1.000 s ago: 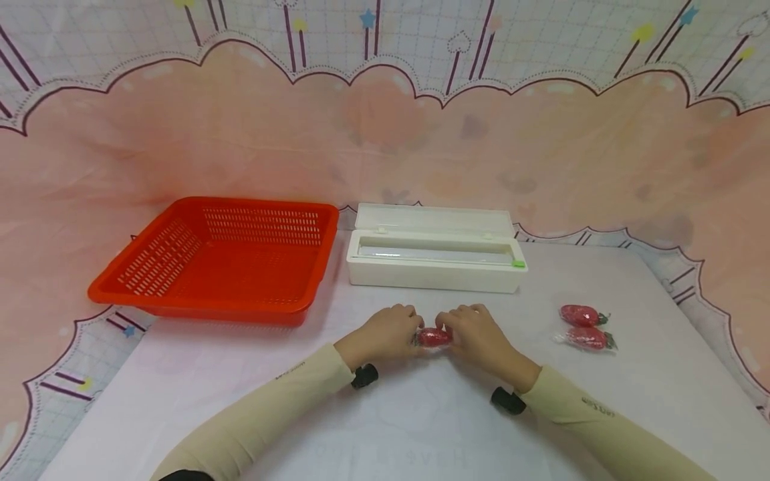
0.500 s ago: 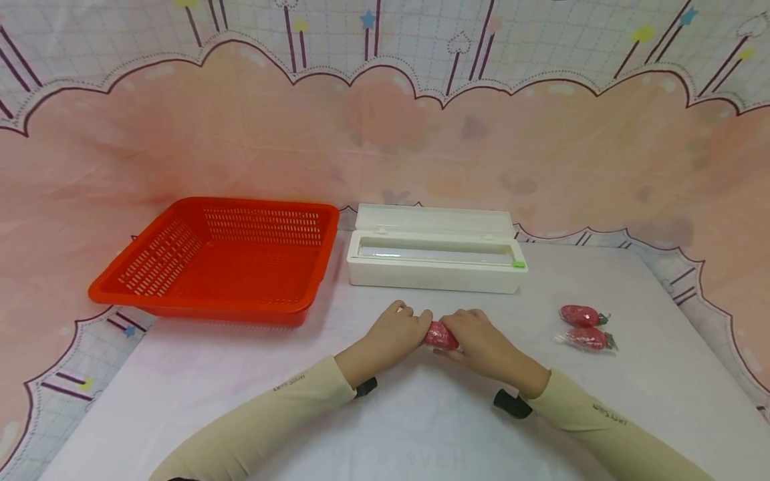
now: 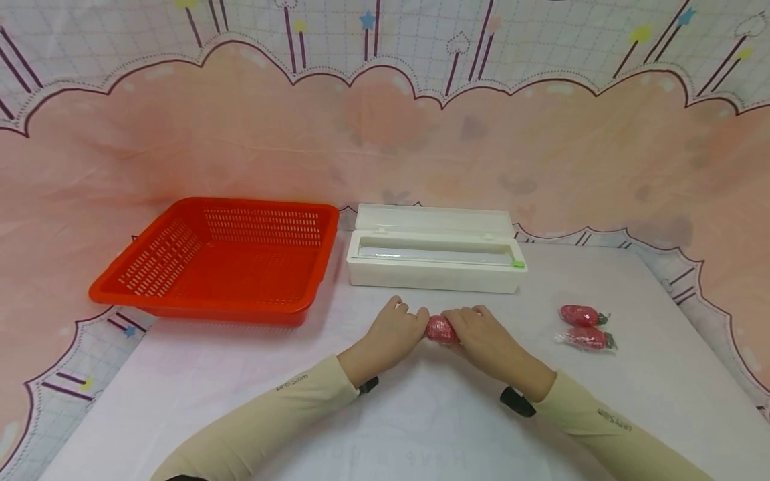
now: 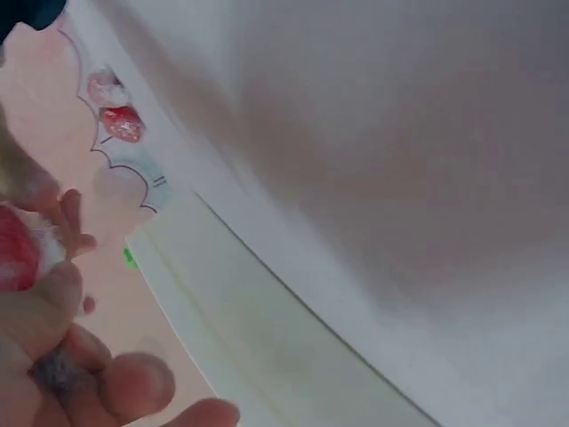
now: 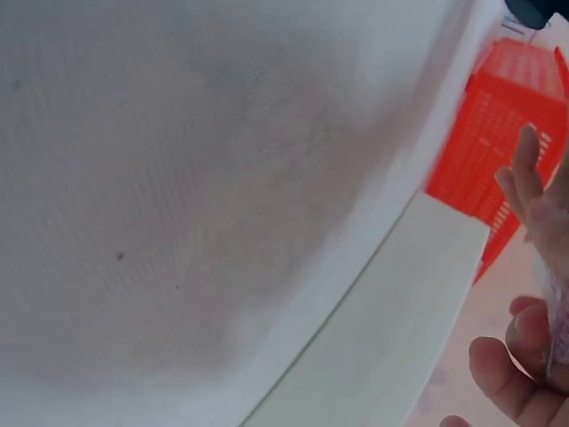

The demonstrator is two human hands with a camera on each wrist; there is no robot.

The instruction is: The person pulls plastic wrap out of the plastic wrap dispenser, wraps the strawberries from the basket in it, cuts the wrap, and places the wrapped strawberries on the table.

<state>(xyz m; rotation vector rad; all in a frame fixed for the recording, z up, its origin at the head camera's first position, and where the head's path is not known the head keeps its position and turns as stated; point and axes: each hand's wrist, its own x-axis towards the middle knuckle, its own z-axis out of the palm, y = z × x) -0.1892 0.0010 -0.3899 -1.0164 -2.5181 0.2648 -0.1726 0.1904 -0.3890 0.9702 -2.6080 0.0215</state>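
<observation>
In the head view a red, strawberry-like fruit point(image 3: 441, 329) wrapped in clear film is between my two hands at the middle of the white table. My left hand point(image 3: 391, 336) pinches its left end with thumb and fingers. From the right, my right hand point(image 3: 490, 344) grips it, the fingers covering that end. The left wrist view shows the red skin point(image 4: 16, 252) under crinkled film, with the left thumb against it. A bunched grey clump of film point(image 4: 58, 369) sits among the left fingers. Only a sliver of the wrapped fruit point(image 5: 560, 325) enters the right wrist view.
Behind the hands stands a white cling film dispenser point(image 3: 436, 277), lid raised, with a green slider point(image 3: 519, 264). A red plastic basket point(image 3: 240, 310) is at the back left. Two more wrapped red fruits, an upper one point(image 3: 580, 314) and a lower one point(image 3: 586, 338), lie on the right.
The fruit has turned from lying lengthwise between the hands to a rounder view and shifted slightly right and up. Both hands have moved in and changed their hold on it.
</observation>
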